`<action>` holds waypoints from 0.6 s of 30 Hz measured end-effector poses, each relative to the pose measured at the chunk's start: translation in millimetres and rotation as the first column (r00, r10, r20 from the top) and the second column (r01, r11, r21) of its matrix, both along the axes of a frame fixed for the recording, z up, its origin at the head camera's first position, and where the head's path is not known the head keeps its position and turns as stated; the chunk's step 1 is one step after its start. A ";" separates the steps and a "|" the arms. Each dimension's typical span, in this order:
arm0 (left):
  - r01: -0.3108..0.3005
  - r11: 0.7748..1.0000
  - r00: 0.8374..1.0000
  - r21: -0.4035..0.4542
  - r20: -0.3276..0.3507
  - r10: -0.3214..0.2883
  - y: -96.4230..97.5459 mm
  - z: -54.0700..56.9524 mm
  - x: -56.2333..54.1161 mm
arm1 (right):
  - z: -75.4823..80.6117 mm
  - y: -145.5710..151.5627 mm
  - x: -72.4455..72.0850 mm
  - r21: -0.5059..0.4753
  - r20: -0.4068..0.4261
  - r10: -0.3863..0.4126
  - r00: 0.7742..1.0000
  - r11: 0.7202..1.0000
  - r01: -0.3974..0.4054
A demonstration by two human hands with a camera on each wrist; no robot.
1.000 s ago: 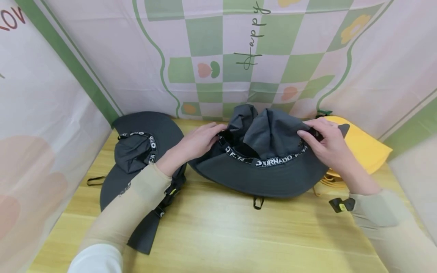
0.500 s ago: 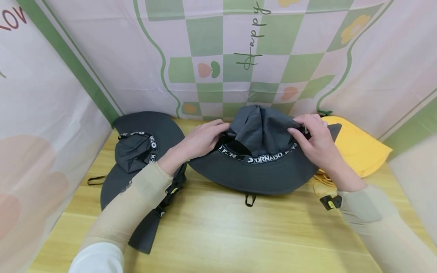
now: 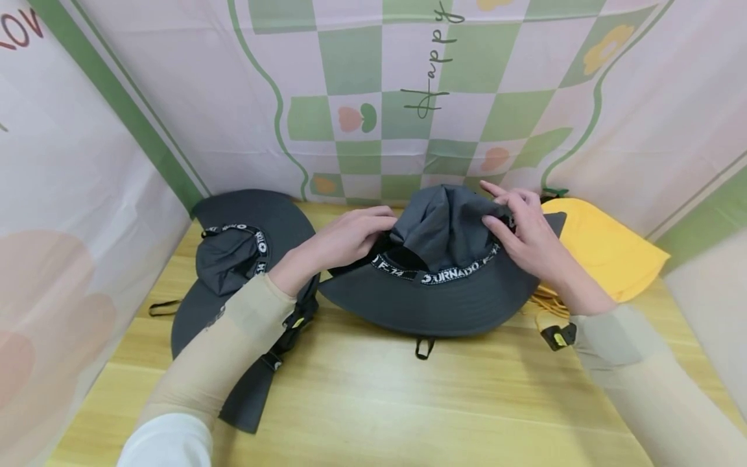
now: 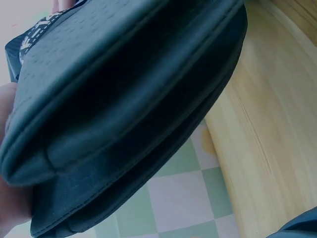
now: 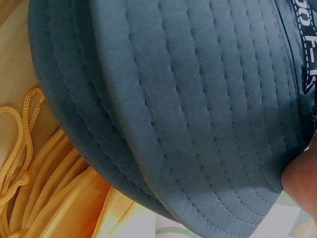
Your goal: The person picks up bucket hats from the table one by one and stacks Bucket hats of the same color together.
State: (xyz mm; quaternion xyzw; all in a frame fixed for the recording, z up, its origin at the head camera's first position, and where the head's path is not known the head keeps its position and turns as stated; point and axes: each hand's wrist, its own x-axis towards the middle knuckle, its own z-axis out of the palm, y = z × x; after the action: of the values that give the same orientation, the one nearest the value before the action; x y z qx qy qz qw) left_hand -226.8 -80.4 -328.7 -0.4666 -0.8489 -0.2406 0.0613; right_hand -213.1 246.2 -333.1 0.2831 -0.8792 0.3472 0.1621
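A printed backdrop [image 3: 408, 65] with green and white checks rises behind the back edge of the worktop [image 3: 397, 402], whose surface is light wood. Between the middle and the back edge is the dark grey hat [image 3: 446, 250], its crown raised and creased, its wide brim sloping toward the front edge; whether it touches the wood I cannot tell. The right wrist view shows rows of stitching on the brim and a second layer beneath. A second dark hat [image 3: 227, 259] lies by the back left corner, its crown slumped, partly hidden by the left arm. Toward the back right corner lies a yellow fabric bundle [image 3: 609, 250], just beside the held hat.

The left hand [image 3: 341, 240] holds the hat's left side, fingers close together; their tips are partly hidden. The right hand [image 3: 528, 240] pinches the right side where brim meets crown, thumb in front, one finger stretched out. A black band [image 3: 461, 272] with white lettering rings the crown's base. Yellow cord [image 3: 551, 305] lies beside the bundle. Smallest, a black loop [image 3: 424, 348] shows below the brim's near edge.
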 end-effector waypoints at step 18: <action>-0.078 0.996 0.981 -0.047 0.173 0.085 -4.3 3.5 3.3 | -1.4 -14.4 -5.1 0.017 -0.162 -0.056 0.985 0.998 0.060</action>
State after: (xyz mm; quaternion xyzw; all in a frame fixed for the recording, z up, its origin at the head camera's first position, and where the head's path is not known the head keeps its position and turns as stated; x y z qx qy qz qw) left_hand -223.5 -84.7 -325.2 -0.4096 -0.8740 -0.2612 -0.0130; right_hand -218.2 231.8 -334.6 0.2862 -0.8749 0.3087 0.2396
